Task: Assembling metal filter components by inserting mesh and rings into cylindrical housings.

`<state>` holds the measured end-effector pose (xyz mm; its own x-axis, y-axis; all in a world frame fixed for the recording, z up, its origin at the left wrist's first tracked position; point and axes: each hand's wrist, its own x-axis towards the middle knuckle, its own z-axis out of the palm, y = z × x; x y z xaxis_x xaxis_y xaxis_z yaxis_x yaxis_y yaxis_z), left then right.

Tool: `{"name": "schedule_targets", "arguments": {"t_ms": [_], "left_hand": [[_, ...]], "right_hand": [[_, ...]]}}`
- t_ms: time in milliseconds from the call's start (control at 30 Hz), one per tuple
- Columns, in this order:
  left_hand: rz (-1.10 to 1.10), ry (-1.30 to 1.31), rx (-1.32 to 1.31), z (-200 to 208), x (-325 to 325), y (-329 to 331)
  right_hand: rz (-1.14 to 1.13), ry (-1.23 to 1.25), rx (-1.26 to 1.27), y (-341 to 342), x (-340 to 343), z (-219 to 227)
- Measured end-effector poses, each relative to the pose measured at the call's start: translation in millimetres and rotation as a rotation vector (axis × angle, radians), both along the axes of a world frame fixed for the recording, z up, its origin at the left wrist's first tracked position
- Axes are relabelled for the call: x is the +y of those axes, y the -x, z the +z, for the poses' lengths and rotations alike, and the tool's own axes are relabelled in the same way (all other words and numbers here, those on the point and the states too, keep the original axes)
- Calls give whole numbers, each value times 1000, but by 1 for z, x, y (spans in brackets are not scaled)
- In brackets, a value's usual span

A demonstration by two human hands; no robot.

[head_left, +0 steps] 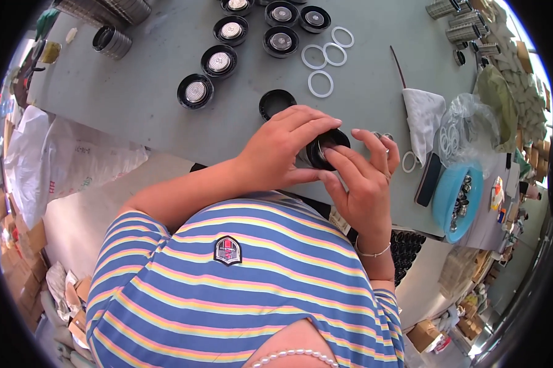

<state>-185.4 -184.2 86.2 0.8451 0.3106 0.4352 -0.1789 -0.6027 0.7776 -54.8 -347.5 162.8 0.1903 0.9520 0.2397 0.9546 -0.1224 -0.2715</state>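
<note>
My left hand point(282, 147) is closed round a black round cap point(328, 147) near the table's front edge, its fingers over the far rim and its thumb along the near side. The right hand point(362, 172) dips its fingers into the cap's opening, with the thumb close to the rim and one finger raised. What lies under those fingertips is hidden. Just beyond my left hand stands another black cap point(277, 104) with a dark inside. White sealing rings point(320, 84) lie farther off, next to several black caps with metal discs point(220, 61) in them.
At the right are a white cloth point(422, 116), a clear plastic bag point(469, 132) with white rings, a dark phone point(428, 179) and a blue bowl point(442, 199) of small metal parts. Metal cylinders point(112, 43) stand far left. A thin dark rod point(398, 65) lies near the cloth.
</note>
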Motion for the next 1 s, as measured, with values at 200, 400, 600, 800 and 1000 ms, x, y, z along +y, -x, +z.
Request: {"name": "schedule_targets", "arguments": {"t_ms": [200, 400, 600, 800, 1000], "left_hand": [[-24, 108, 1, -1, -1, 1], [-45, 129, -9, -1, -1, -1], [-19, 117, -50, -7, -1, -5], [-13, 193, -1, 1, -4, -1], [-38, 242, -2, 2, -5, -1]], "right_hand": [[-57, 28, -145, 17, -5, -5], [-132, 144, -239, 32, -1, 6], [1, 223, -202, 21, 11, 15], [94, 207, -56, 3, 8, 23], [31, 85, 165, -2, -8, 5]]}}
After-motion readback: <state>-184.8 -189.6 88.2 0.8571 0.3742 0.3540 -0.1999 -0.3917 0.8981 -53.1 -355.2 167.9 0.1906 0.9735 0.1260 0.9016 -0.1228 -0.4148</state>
